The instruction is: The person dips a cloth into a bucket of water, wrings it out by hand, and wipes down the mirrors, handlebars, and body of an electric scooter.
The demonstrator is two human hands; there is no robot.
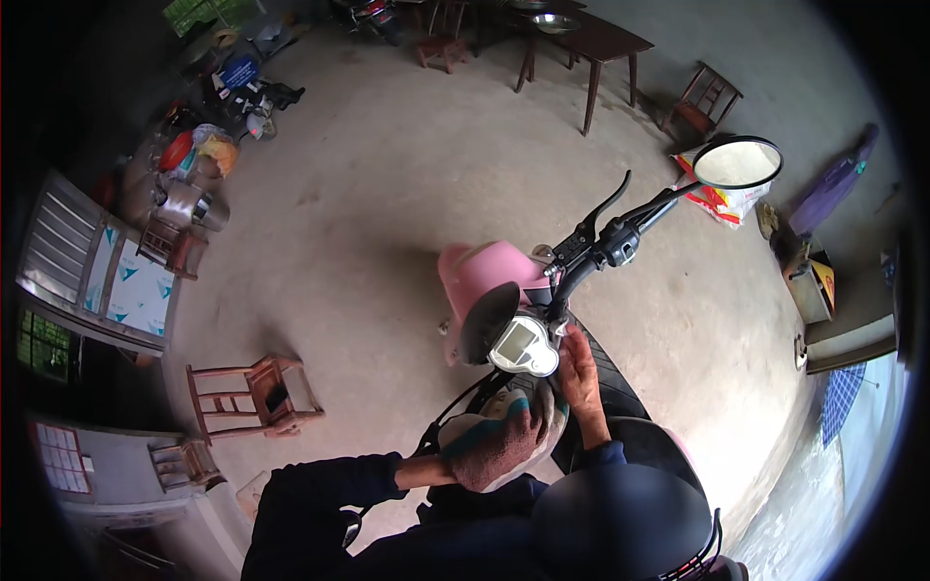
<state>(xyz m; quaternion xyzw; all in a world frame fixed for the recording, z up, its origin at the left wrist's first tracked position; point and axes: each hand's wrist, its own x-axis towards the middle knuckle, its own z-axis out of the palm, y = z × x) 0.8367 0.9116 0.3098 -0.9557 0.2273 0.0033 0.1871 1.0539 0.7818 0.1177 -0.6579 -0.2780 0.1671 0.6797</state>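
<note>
A pink scooter stands in front of me, its front panel (480, 276) beyond the white display unit (524, 346). Its black handlebar (581, 271) runs up to the right, with a round mirror (738, 162) at the end. My left hand (494, 443) is mostly covered by a striped cloth (484, 455) in brown, teal and cream, just below the display; its fingers are hidden. Beside the display's right edge, my right hand (579, 373) touches the handlebar stem area with its fingers close together. Whatever its fingertips hold is too small to make out.
A small wooden chair (257, 395) stands on the floor at the left. Farther off are a dark table (605, 44) with a metal bowl, another chair (702, 102), and sacks (727, 198) by the right wall. Clutter (208, 150) lines the left wall.
</note>
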